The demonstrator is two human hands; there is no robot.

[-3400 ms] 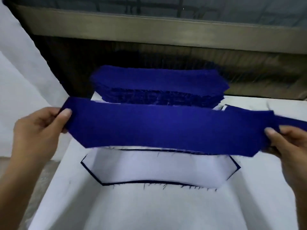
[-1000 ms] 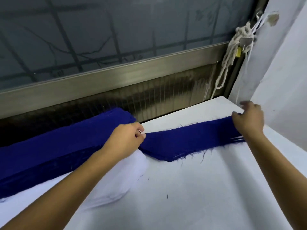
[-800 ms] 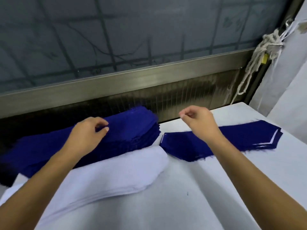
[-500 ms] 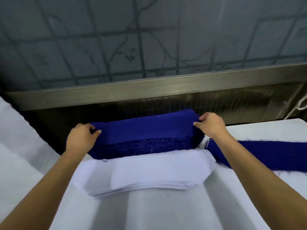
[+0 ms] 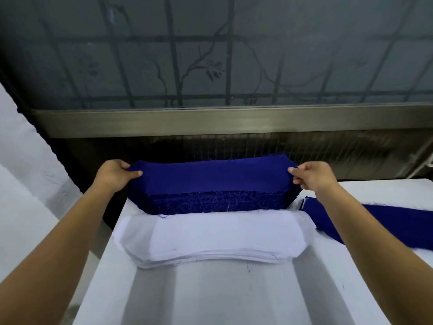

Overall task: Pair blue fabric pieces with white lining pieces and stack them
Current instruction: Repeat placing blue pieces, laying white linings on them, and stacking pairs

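Two-handed, gripping the blue stack [image 5: 210, 184] by its top layers: clamping the left hand [image 5: 114, 174] thumb and fingers on its left end, the right hand [image 5: 314, 175] likewise on its right end. Leaving the white stack [image 5: 210, 240] lying just in front, touching it, and a blue pile [image 5: 386, 221] lying to its right.

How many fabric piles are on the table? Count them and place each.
3. Blue stack at the back, left hand and right hand gripping its ends; white stack just in front of it; blue pile at right, partly hidden.
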